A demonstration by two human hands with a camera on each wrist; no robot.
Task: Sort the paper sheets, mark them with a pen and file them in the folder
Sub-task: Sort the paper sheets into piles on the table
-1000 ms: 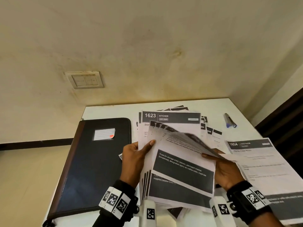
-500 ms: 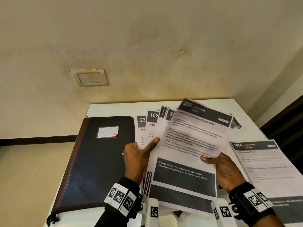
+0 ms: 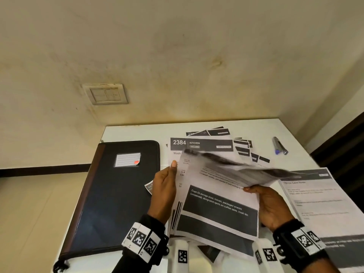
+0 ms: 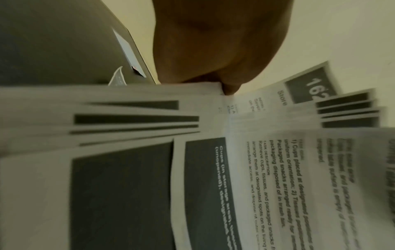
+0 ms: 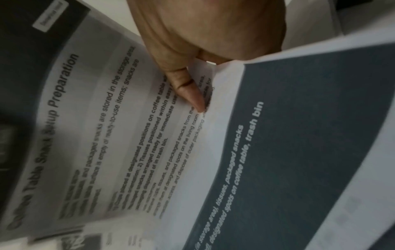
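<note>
Right fingers: the right hand [image 3: 272, 208] pinches the top sheet [image 3: 220, 203] at its right edge, thumb [image 5: 188, 91] on the printed face, the other fingers hidden beneath; the sheet's far half is lifted and blurred.
Left fingers: the left hand [image 3: 164, 191] grips the left edge of the fanned stack [image 4: 132, 118], thumb straight along the paper's edge; the fingers behind it are out of sight.
Stack: held just above the table [image 3: 137, 133], behind the top sheet; its rearmost visible page reads "2384 KITCHEN".
Loose sheet: one sheet [image 3: 323, 205] lies flat just right of the right hand.
Folder: a dark zipped folder [image 3: 110, 198] lies closed left of the left hand.
Pen: a pen [image 3: 279, 145] rests near the table's far right corner, well apart from both hands.
Wall: a switch plate [image 3: 106, 94] sits above the folder.
</note>
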